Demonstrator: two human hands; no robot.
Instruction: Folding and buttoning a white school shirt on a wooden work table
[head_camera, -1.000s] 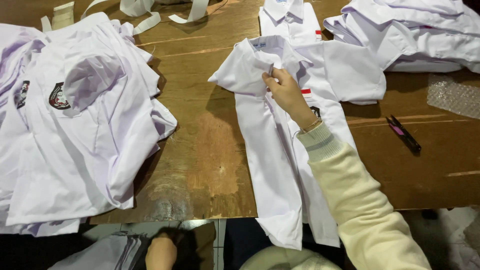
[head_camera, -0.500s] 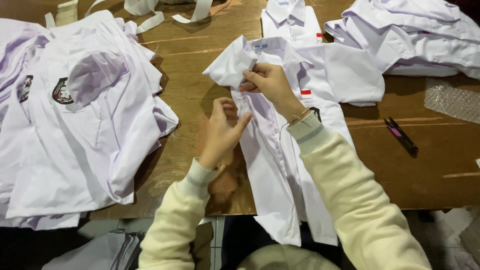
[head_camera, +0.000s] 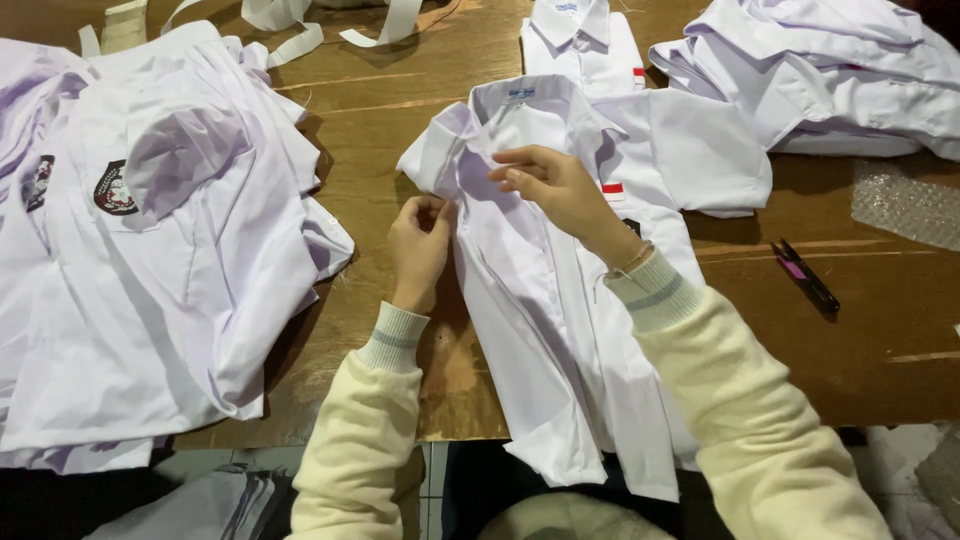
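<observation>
Plywood table (head_camera: 400, 150), brown, worn and scuffed, pale patch near the front edge. Pale tiled floor shows below that edge. Dim room, warm light on the wood.

Left side: big heap of white shirts (head_camera: 140, 270), top one carrying a dark round badge (head_camera: 113, 188) on its chest pocket. Far edge: loose white fabric strips (head_camera: 290, 25). Top right: second pile of white shirts (head_camera: 840, 80). A folded white shirt (head_camera: 585, 45) lies just behind the one being worked. Right of centre, a small dark thread snipper (head_camera: 805, 276) with a pink-purple streak, well apart from the hands. Bubble wrap (head_camera: 905, 205) at the right edge.

Worked white shirt (head_camera: 560, 330) lies in the middle of the table, front up, collar away from the person, hem hanging over the near edge. Short sleeves, right one spread flat, left one bunched. Small red-and-white tag (head_camera: 612, 188) on the chest. Placket partly open.

Left hand (head_camera: 420, 245) pinches the left front edge of the shirt just under the bunched sleeve, fingers closed on cloth. Right hand (head_camera: 550, 185) is up near the collar, thumb and fingers drawn together on the fabric. Hands near each other, not touching. Cream knit sleeves on both arms.
</observation>
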